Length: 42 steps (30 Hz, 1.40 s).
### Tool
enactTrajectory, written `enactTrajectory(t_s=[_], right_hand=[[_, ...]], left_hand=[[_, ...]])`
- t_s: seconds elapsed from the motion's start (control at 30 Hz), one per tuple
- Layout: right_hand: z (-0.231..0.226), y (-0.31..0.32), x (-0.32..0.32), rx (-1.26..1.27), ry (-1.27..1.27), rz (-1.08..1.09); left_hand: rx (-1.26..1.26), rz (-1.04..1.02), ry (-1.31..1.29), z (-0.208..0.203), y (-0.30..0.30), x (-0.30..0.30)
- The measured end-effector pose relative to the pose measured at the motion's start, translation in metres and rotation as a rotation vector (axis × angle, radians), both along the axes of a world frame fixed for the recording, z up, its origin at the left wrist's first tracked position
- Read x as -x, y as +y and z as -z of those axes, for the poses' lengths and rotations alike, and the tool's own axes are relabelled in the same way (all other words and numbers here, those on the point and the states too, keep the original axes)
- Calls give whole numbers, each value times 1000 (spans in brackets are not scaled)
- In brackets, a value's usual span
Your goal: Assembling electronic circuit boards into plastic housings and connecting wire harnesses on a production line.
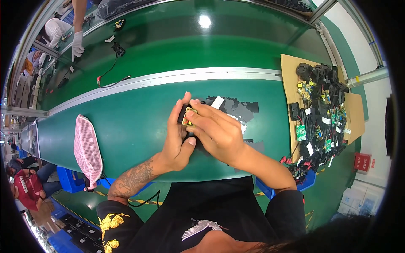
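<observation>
Over the middle of the green work surface, my two hands meet around one small item. My left hand is closed round a black plastic housing, which looks like a power adapter case. My right hand has its fingers pressed on a small circuit board with yellow parts, at the housing. Whether the board sits fully inside cannot be told, as fingers cover part of it. A white label shows just past my right fingers. Dark grey patches mark the surface beyond that hand.
A cardboard sheet at right bears a heap of black adapters, cables and circuit boards. A pink mesh-covered object stands at left. Past a metal rail, a cabled adapter lies on the belt. A co-worker's gloved hand reaches in.
</observation>
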State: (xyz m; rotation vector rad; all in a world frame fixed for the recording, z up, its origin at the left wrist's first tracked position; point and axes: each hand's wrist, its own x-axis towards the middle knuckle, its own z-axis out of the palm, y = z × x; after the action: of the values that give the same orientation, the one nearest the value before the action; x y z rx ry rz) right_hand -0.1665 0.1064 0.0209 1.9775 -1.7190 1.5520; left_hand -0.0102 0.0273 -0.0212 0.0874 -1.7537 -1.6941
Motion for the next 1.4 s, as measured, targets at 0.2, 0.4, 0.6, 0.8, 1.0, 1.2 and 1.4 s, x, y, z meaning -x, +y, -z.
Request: enactTrajectory(t_s=[0.2, 0.4, 0.6, 0.8, 1.0, 1.2, 1.4], right_hand=[[0, -1, 1, 2, -7, -27], [2, -1, -6, 45, -53, -16], [3, -4, -11, 75, -55, 22], [4, -4, -11, 16, -17, 52], [10, -7, -10, 30, 91, 57], [3, 1, 0, -90, 137, 28], [-23, 9, 9, -201, -31, -82]], left_hand=[[66, -17, 21, 1, -2, -1], [127, -178, 83, 5, 1, 5], [-53, -237, 89, 1, 4, 5], [-80, -248, 67, 3, 5, 6], [-76, -265, 34, 11, 4, 6], [-118, -224, 43, 1, 2, 9], [-376, -282, -47, -15, -27, -2]])
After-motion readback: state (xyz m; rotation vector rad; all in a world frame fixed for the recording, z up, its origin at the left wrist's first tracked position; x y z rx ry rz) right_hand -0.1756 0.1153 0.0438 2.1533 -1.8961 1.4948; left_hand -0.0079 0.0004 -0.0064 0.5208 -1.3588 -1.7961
